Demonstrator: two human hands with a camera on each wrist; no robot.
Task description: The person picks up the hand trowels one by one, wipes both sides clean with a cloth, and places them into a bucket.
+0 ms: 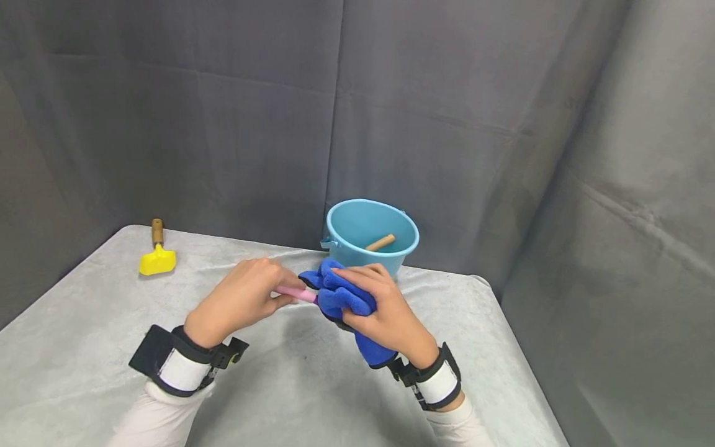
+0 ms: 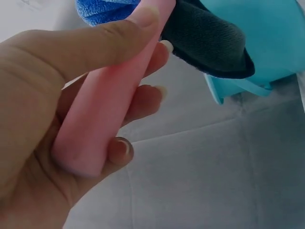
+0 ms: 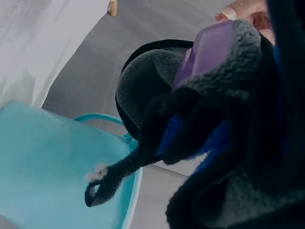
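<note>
My left hand (image 1: 246, 298) grips the pink handle (image 2: 102, 109) of a small tool, thumb laid along it and fingers wrapped beneath. The tool's purple plastic head (image 3: 207, 52) is partly covered by a folded cloth, blue on one side and grey on the other with black edging. My right hand (image 1: 388, 307) holds this blue cloth (image 1: 341, 295) bunched around the head, thumb below and fingers on top. One corner of the cloth hangs under the right hand, and a black loop (image 3: 102, 188) dangles from its edge. Both hands are above the table, in front of the bucket.
A light blue bucket (image 1: 365, 217) stands at the table's back edge, with a wooden handle (image 1: 381, 243) leaning inside it. At the back left lies a yellow toy shovel (image 1: 157, 262) with a wooden grip. Grey curtains surround the cloth-covered table (image 1: 262, 379).
</note>
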